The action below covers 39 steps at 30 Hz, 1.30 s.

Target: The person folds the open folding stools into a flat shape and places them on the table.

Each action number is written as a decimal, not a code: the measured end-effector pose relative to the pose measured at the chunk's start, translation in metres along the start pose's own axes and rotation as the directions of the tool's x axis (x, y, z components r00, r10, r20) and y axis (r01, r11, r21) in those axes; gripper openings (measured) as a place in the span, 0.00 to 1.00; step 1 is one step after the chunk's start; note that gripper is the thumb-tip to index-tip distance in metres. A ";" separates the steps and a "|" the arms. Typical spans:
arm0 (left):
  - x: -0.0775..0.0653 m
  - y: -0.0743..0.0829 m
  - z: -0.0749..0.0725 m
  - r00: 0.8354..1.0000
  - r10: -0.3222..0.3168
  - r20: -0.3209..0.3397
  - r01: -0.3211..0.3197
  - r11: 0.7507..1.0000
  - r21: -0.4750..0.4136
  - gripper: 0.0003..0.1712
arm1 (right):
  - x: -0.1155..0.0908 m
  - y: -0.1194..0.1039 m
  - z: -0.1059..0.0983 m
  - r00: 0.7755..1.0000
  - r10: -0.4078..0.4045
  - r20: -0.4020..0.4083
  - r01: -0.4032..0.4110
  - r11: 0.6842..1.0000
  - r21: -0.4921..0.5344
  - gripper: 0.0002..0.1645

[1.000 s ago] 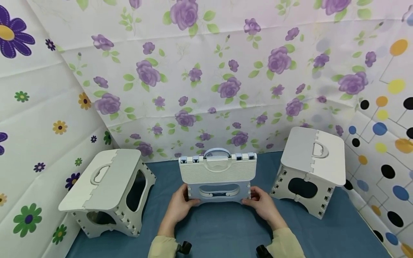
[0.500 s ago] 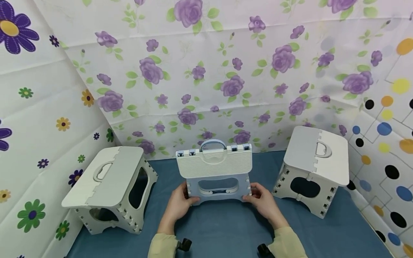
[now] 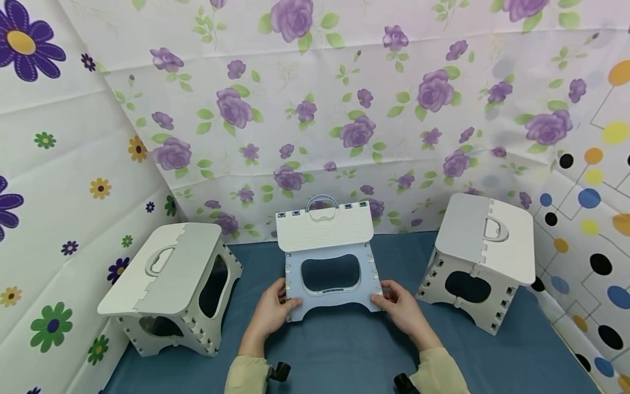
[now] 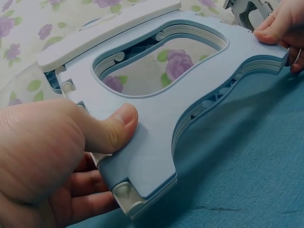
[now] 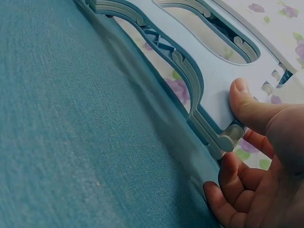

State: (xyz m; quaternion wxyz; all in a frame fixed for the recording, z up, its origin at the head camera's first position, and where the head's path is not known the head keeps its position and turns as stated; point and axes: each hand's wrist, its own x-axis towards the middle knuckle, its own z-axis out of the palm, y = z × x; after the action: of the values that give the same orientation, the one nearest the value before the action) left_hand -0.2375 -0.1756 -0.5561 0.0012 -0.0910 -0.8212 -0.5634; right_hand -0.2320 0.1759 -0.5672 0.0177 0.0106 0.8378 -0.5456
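A folding step stool (image 3: 330,268) with light blue legs and a white textured top is held between both hands in the middle of the head view. Its leg panels lie stacked against each other, and a blue carry handle sticks up at the far edge. My left hand (image 3: 272,310) grips the lower left side, thumb on the front panel and fingers behind, as the left wrist view shows. On the opposite side my right hand (image 3: 401,309) pinches the lower right leg, its thumb (image 5: 242,97) pressed on the blue face. The stool leans back with its lower edge close over the blue cloth.
An unfolded grey and white step stool (image 3: 169,284) stands to the left. Another unfolded stool (image 3: 479,257) stands to the right. Blue cloth (image 3: 344,355) covers the table, and a floral sheet (image 3: 315,142) hangs behind it, with patterned sheets on both sides.
The stool has tilted back between the hands, so its blue leg panel and large opening now face up more fully. Both hands keep their hold; the side stools stay standing.
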 end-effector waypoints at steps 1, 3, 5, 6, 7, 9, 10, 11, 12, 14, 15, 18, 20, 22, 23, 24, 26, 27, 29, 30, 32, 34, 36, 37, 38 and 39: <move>0.000 0.000 0.000 1.000 -0.005 0.001 0.005 1.000 -0.004 0.26 | 0.000 0.000 0.000 1.000 0.000 0.000 0.000 1.000 0.002 0.26; -0.001 0.000 -0.001 1.000 -0.012 0.006 0.013 1.000 -0.012 0.27 | 0.000 0.000 -0.001 1.000 0.003 0.000 -0.003 1.000 0.003 0.25; -0.001 -0.001 -0.001 1.000 -0.018 0.008 0.018 1.000 -0.014 0.27 | 0.000 0.000 -0.001 1.000 0.005 0.004 -0.005 1.000 0.005 0.25; -0.001 -0.001 0.000 1.000 -0.022 0.011 0.023 1.000 -0.016 0.27 | -0.001 0.000 -0.001 1.000 0.007 0.004 -0.007 1.000 0.009 0.24; -0.001 -0.002 0.000 0.999 -0.029 0.014 0.029 0.999 -0.019 0.28 | -0.001 -0.001 -0.001 1.000 0.007 0.005 -0.007 1.000 0.013 0.24; -0.001 -0.003 0.001 0.999 -0.032 0.025 0.033 0.999 -0.023 0.28 | -0.002 -0.001 -0.001 1.000 0.007 0.006 -0.008 1.000 0.020 0.23; -0.001 -0.003 0.001 0.999 -0.036 0.030 0.037 0.999 -0.026 0.28 | -0.002 -0.002 -0.001 1.000 0.008 0.006 -0.008 1.000 0.025 0.22; -0.001 -0.004 0.002 0.999 -0.034 0.038 0.035 0.999 -0.028 0.28 | -0.002 -0.002 -0.002 1.000 0.006 0.005 -0.007 1.000 0.024 0.22; -0.001 -0.004 0.002 0.998 -0.038 0.046 0.040 0.999 -0.032 0.28 | -0.002 -0.002 -0.002 1.000 0.008 0.002 -0.008 1.000 0.025 0.21; -0.001 -0.004 0.004 0.998 -0.043 0.056 0.045 0.998 -0.037 0.28 | -0.003 -0.002 -0.002 1.000 0.007 -0.001 -0.007 1.000 0.019 0.21; -0.001 -0.004 0.004 0.997 -0.046 0.057 0.048 0.998 -0.037 0.28 | -0.003 -0.002 -0.002 1.000 0.008 -0.001 -0.008 1.000 0.014 0.21; -0.001 -0.003 0.005 0.996 -0.063 0.059 0.066 0.997 -0.048 0.28 | -0.003 -0.002 -0.002 1.000 0.013 -0.004 -0.013 1.000 0.006 0.21; -0.002 -0.003 0.005 0.996 -0.061 0.062 0.064 0.996 -0.055 0.28 | -0.004 -0.002 -0.003 1.000 0.017 -0.005 -0.017 1.000 0.003 0.21; -0.003 -0.002 0.004 0.996 -0.063 0.069 0.067 0.996 -0.058 0.28 | -0.004 -0.002 -0.003 1.000 0.023 -0.001 -0.023 1.000 0.004 0.22; -0.003 -0.002 0.004 0.995 -0.066 0.074 0.070 0.996 -0.058 0.28 | -0.004 -0.003 -0.003 1.000 0.027 0.000 -0.027 1.000 0.003 0.22; -0.003 -0.002 0.003 0.995 -0.067 0.080 0.072 0.996 -0.059 0.28 | -0.005 -0.003 -0.003 1.000 0.029 0.002 -0.029 1.000 0.000 0.21; -0.004 -0.003 0.002 0.993 -0.076 0.093 0.082 0.995 -0.059 0.28 | -0.005 -0.003 -0.003 0.999 0.035 0.004 -0.035 0.999 -0.011 0.21; -0.004 -0.003 0.001 0.992 -0.082 0.099 0.088 0.994 -0.060 0.28 | -0.005 -0.003 -0.003 0.999 0.038 0.007 -0.038 0.999 -0.017 0.22; -0.004 -0.004 0.000 0.990 -0.090 0.106 0.098 0.993 -0.063 0.28 | -0.005 -0.004 -0.002 0.999 0.041 0.017 -0.041 0.999 -0.031 0.22; -0.004 -0.004 -0.001 0.989 -0.094 0.111 0.102 0.993 -0.068 0.28 | -0.004 -0.004 -0.002 0.999 0.042 0.023 -0.041 0.998 -0.036 0.22; -0.005 -0.004 -0.003 0.988 -0.102 0.117 0.111 0.991 -0.074 0.28 | -0.004 -0.005 -0.002 0.999 0.041 0.035 -0.040 0.998 -0.043 0.23; -0.005 -0.005 -0.004 0.986 -0.110 0.121 0.120 0.990 -0.077 0.29 | -0.004 -0.005 -0.002 0.998 0.043 0.048 -0.041 0.998 -0.046 0.23; -0.005 -0.004 -0.005 0.985 -0.118 0.129 0.128 0.989 -0.077 0.30 | -0.004 -0.005 -0.002 0.997 0.049 0.051 -0.046 0.998 -0.050 0.22; -0.005 -0.004 -0.005 0.984 -0.122 0.131 0.133 0.988 -0.077 0.30 | -0.004 -0.006 -0.002 0.997 0.050 0.054 -0.047 0.998 -0.048 0.21; -0.005 -0.004 -0.006 0.984 -0.121 0.133 0.132 0.988 -0.077 0.31 | -0.004 -0.006 -0.002 0.997 0.049 0.057 -0.046 0.998 -0.050 0.21; -0.005 -0.003 -0.007 0.983 -0.124 0.134 0.135 0.988 -0.077 0.31 | -0.004 -0.007 -0.002 0.997 0.052 0.060 -0.049 0.998 -0.049 0.21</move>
State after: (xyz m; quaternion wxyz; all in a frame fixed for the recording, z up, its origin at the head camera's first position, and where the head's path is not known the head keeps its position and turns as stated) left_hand -0.2336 -0.1835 -0.5572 -0.0926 -0.0734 -0.7986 -0.5902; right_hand -0.2282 0.1755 -0.5600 0.0572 0.0145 0.8492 -0.5248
